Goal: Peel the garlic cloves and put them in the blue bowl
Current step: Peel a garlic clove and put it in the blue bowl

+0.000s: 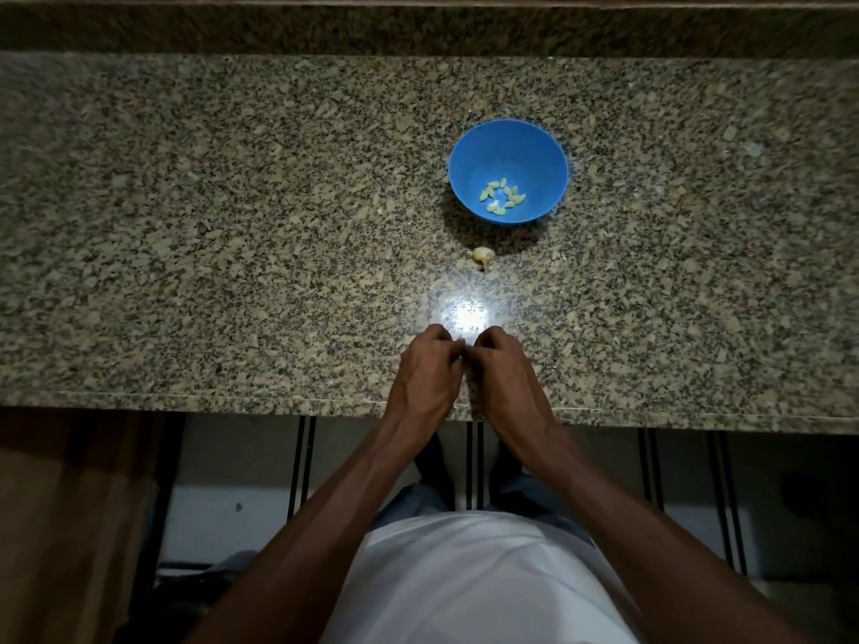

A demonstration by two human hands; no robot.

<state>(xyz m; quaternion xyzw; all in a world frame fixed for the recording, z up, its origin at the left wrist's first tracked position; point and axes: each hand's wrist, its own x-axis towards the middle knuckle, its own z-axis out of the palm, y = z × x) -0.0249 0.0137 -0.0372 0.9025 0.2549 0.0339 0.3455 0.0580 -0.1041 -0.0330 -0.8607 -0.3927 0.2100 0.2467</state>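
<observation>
Head cam: left hand and right hand are curling together, probably peeling a hidden clove. Bowl is holding peeled cloves; garlic is waiting nearby. Next: dropping it in.

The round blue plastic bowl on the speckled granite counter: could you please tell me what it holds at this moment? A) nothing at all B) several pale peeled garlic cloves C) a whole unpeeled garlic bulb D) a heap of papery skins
B: the round blue plastic bowl holds several pale peeled garlic cloves scattered on its bottom, with no whole bulb in it.
</observation>
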